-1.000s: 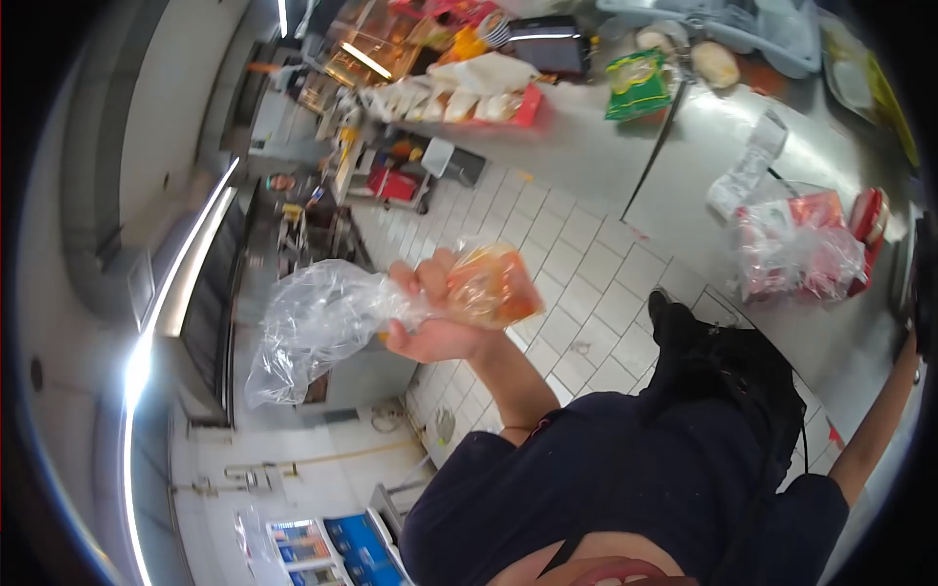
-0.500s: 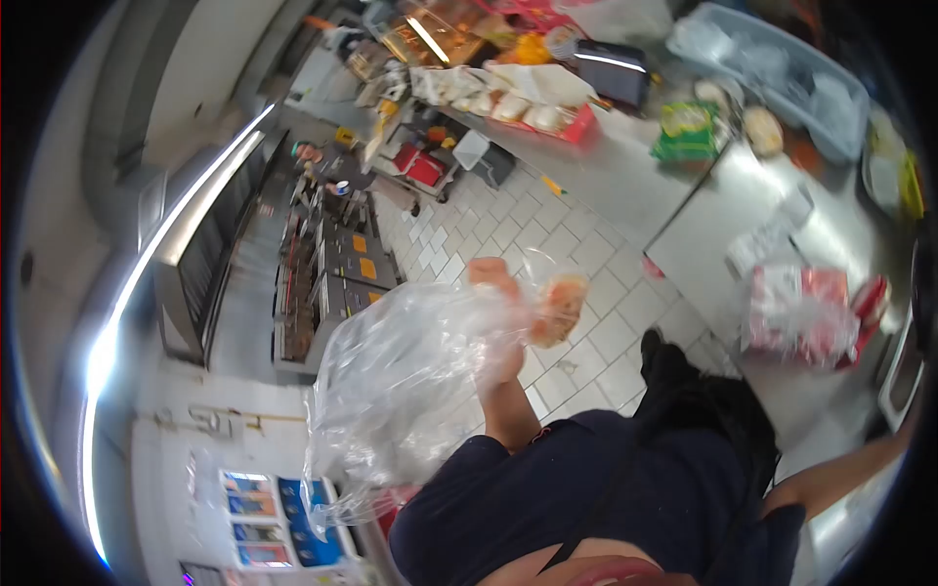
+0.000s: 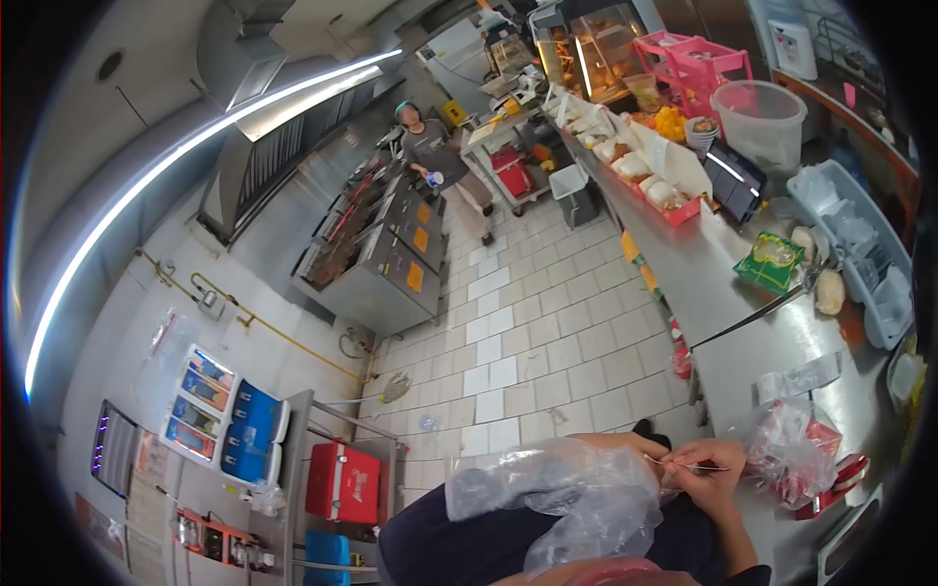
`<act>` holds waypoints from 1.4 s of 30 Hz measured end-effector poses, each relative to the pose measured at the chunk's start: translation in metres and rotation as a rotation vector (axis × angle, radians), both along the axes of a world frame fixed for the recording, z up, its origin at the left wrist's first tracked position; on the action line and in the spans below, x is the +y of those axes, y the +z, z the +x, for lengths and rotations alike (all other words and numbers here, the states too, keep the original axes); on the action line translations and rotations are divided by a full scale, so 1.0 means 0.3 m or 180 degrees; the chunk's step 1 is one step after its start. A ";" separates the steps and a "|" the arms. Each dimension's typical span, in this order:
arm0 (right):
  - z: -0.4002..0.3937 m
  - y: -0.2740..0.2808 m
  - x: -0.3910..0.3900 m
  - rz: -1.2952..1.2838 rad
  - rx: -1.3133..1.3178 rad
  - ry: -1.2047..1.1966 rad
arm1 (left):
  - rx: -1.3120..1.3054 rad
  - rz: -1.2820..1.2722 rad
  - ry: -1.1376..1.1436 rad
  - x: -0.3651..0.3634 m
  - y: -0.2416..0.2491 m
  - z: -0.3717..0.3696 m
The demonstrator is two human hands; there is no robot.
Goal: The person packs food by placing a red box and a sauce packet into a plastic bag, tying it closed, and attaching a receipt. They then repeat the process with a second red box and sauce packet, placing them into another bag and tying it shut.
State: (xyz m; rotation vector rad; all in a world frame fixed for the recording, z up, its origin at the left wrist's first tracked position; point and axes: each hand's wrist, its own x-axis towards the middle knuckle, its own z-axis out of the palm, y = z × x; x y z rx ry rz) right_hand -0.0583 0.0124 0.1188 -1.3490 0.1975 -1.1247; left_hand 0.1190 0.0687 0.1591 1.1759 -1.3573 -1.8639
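Observation:
A large clear plastic bag (image 3: 576, 493) lies across my front, covering much of my left arm. At the bag's right end, the fingers of my left hand (image 3: 640, 447) are closed, gripping its gathered edge as far as I can see. My right hand (image 3: 708, 467) touches it there, fingers pinched on a thin white strip (image 3: 711, 468), possibly a tie. To the right of my right hand, a clear plastic bag with red and white contents (image 3: 787, 449) lies on the steel counter (image 3: 757, 342).
A green packet (image 3: 770, 262), a dark tablet (image 3: 733, 181) and a blue bin (image 3: 855, 254) stand along the counter. A red tray of wrapped items (image 3: 664, 200) sits farther back. Another person (image 3: 430, 156) stands by the grill units (image 3: 376, 254). A red cooler (image 3: 344, 483) is at lower left.
My left hand has come down and right with the clear bag. My right hand has come in to meet it. The small food bag seen beside my left hand is out of sight. The view has shifted.

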 end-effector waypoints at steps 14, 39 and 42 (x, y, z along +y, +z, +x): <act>-0.059 0.016 0.018 -0.2047 0.0247 -0.1572 | -0.0383 -0.2843 0.0148 -0.024 0.022 -0.005; -0.023 -0.056 0.057 -0.1864 0.1680 -0.1465 | -0.0442 -0.1177 0.0490 0.006 -0.082 0.034; -0.038 -0.081 0.064 -0.1419 0.1486 -0.1386 | -0.0966 -0.1591 0.0161 -0.016 -0.125 0.038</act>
